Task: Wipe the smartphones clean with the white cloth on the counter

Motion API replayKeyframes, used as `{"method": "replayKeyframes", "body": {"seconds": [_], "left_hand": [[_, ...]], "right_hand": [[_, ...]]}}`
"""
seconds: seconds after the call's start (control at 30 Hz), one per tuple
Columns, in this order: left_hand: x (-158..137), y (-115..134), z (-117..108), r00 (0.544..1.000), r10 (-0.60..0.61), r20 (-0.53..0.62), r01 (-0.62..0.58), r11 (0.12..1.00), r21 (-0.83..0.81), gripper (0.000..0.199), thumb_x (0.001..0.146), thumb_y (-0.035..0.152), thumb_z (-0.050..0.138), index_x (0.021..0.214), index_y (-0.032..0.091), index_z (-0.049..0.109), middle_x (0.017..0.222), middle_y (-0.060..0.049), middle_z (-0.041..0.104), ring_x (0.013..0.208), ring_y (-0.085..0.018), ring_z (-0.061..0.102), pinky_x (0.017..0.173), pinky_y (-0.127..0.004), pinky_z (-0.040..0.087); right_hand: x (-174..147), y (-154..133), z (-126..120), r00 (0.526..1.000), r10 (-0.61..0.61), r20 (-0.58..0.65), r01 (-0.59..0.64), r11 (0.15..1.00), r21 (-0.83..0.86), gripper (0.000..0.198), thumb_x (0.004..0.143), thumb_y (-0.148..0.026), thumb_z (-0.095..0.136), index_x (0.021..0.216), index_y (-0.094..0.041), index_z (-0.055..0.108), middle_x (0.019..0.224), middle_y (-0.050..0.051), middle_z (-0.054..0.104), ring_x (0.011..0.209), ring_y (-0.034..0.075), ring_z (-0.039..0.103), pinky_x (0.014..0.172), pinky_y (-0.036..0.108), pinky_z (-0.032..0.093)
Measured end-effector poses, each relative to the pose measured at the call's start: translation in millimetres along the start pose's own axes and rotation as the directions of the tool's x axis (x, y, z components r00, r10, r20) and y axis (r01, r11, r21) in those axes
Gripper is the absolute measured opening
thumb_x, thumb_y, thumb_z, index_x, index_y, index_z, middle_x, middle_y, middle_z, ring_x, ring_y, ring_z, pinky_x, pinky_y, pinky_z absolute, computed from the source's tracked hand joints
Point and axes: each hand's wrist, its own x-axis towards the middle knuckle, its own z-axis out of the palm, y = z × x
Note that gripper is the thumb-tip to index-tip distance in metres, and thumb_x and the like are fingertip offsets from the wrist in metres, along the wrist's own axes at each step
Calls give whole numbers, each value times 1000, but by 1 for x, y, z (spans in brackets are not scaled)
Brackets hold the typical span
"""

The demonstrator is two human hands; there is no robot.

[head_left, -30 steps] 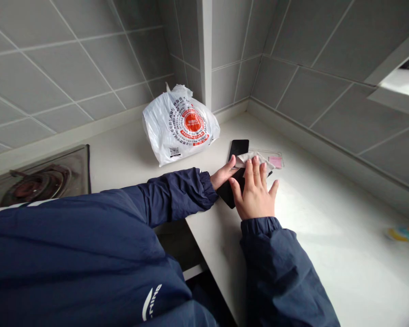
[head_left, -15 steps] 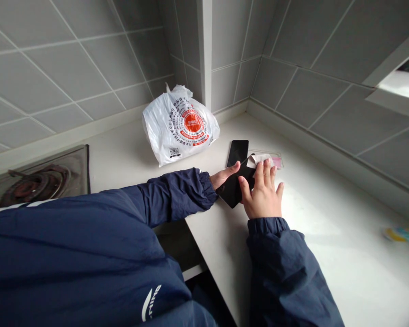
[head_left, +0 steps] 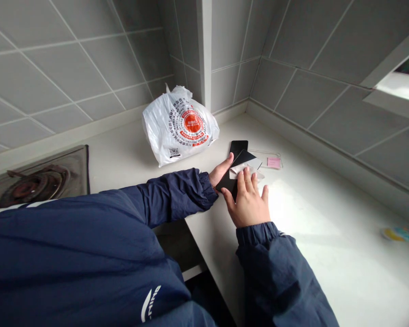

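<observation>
My left hand (head_left: 221, 172) is closed around the left edge of a black smartphone (head_left: 226, 182), which is tilted above the counter. Across its face, the fingers of my right hand (head_left: 248, 205) press a pale wiping cloth (head_left: 237, 169); the hand is fairly flat, with thumb and little finger apart. Light glints off the phone's far corner. Just behind it lies a second dark, phone-shaped slab (head_left: 238, 146), partly covered from view. To the right rests a thin clear phone case (head_left: 282, 156) with a pink label (head_left: 273, 162).
A white plastic bag (head_left: 180, 127) with red print stands against the tiled wall at the back. A gas burner (head_left: 34, 184) is at the left. On the white counter (head_left: 313, 259), a blurred colourful item (head_left: 402, 234) lies at far right. An open cupboard (head_left: 177, 245) shows below.
My right hand has slid the cloth toward me and left along the phone, uncovering its far corner. The pink label now shows fully. My left hand has shifted slightly with the phone.
</observation>
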Motion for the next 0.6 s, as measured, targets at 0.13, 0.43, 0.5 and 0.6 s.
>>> {"method": "replayKeyframes", "body": {"seconds": [0.13, 0.43, 0.5, 0.6], "left_hand": [[-1, 5, 5, 999, 16, -32, -16, 1000, -13, 78, 103, 63, 18, 147, 8, 51, 126, -23, 69, 121, -33, 67, 112, -55, 42], [-5, 14, 2, 1000, -3, -7, 3, 1000, -8, 79, 101, 67, 15, 155, 16, 43, 139, -22, 62, 123, -35, 65, 109, -63, 41], [-5, 14, 1, 1000, 5, 9, -5, 1000, 3, 80, 101, 67, 14, 155, 16, 44, 138, -22, 62, 121, -35, 66, 109, -61, 42], [-4, 11, 1, 1000, -5, 21, 5, 1000, 3, 81, 101, 68, 15, 151, 14, 49, 132, -22, 67, 118, -33, 68, 110, -57, 42]], "right_hand": [[-8, -9, -12, 997, -54, 60, 53, 999, 7, 67, 103, -52, 37, 156, -11, 39, 167, 14, 29, 155, 35, 28, 121, 69, 21], [-12, -11, -32, 954, -201, 220, 183, 978, 100, 54, 102, -49, 42, 149, -22, 50, 164, 6, 37, 156, 33, 27, 119, 70, 24], [-12, -12, -31, 966, -159, 205, 144, 986, 83, 58, 102, -49, 42, 153, -21, 44, 166, 8, 33, 156, 31, 27, 119, 71, 24], [-11, -12, -24, 986, -91, 138, 87, 996, 35, 67, 102, -52, 40, 158, -15, 35, 168, 13, 26, 156, 31, 25, 120, 70, 24]]}}
